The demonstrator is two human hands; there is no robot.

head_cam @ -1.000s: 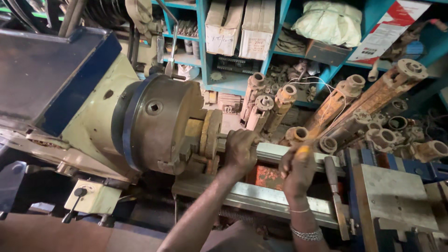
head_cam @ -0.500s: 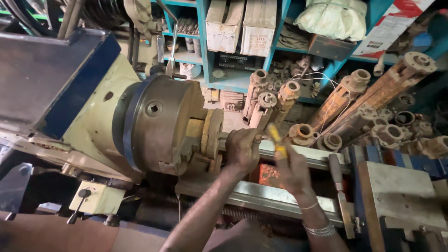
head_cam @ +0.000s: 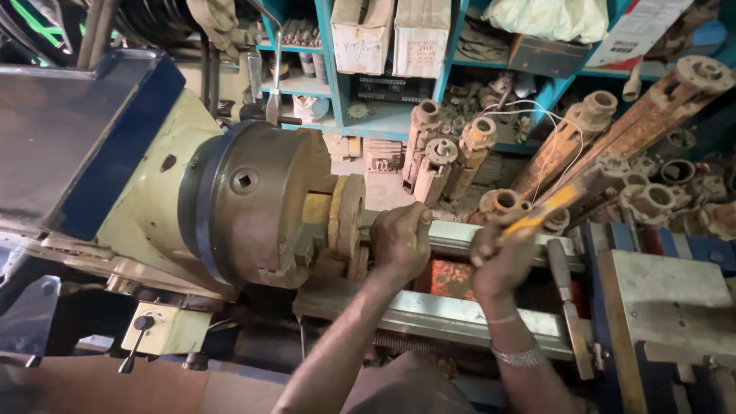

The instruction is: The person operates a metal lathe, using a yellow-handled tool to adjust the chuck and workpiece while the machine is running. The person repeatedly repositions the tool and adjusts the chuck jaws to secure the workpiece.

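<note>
Gripping the workpiece (head_cam: 349, 218) at mid-frame, the left hand (head_cam: 400, 241) wraps shut around its near end just right of the chuck (head_cam: 257, 201), hiding most of the shaft so only a yellowish flange shows against the chuck jaws. The right hand (head_cam: 498, 261), right of centre, is fisted on a yellow-handled tool (head_cam: 540, 215) that is blurred, its tip impossible to make out. Rusty pipes (head_cam: 613, 153) lean at upper right, partly cut off by the frame edge, and the lathe bed (head_cam: 429, 310) runs under both forearms.
</note>
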